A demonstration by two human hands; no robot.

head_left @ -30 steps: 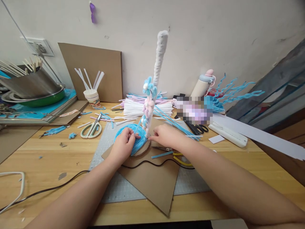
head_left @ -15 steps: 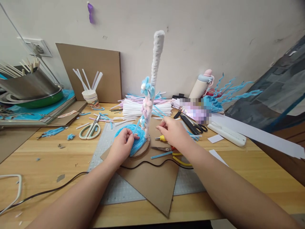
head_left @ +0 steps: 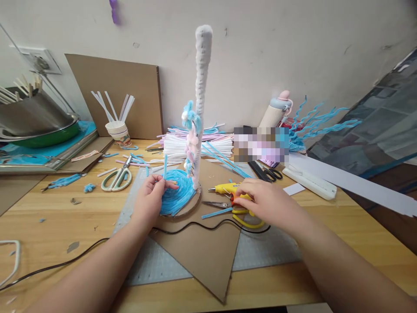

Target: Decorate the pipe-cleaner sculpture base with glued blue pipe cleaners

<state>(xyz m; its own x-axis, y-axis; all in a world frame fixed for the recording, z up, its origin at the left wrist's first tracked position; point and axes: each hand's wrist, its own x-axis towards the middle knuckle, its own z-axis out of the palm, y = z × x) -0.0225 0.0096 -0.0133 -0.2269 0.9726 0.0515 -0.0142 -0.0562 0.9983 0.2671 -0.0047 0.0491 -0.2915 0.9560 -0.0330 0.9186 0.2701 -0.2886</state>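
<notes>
A tall white fuzzy pole [head_left: 201,82] stands upright on a round cardboard base covered with a blue pipe-cleaner spiral [head_left: 177,195]. Blue and pink pipe-cleaner flowers [head_left: 190,130] cling to the pole's lower part. My left hand [head_left: 150,201] rests on the spiral's left side, its fingers pinching a loose blue pipe cleaner end [head_left: 165,167] that sticks upward. My right hand [head_left: 265,201] lies to the right of the base, its fingers closing around a yellow glue gun [head_left: 224,188] that lies on the cardboard. Pliers [head_left: 216,204] lie just beside it.
A brown cardboard sheet [head_left: 202,256] and grey mat lie under the work. A black cable [head_left: 81,252] runs left. Scissors [head_left: 117,178], a paper cup [head_left: 119,130], a heap of white, pink and blue pipe cleaners [head_left: 182,145], black scissors [head_left: 265,171] and a bottle [head_left: 275,111] stand behind.
My right hand left the foot of the pole and moved right and down onto the yellow glue gun. My left hand stayed on the spiral, and the loose blue end now points up.
</notes>
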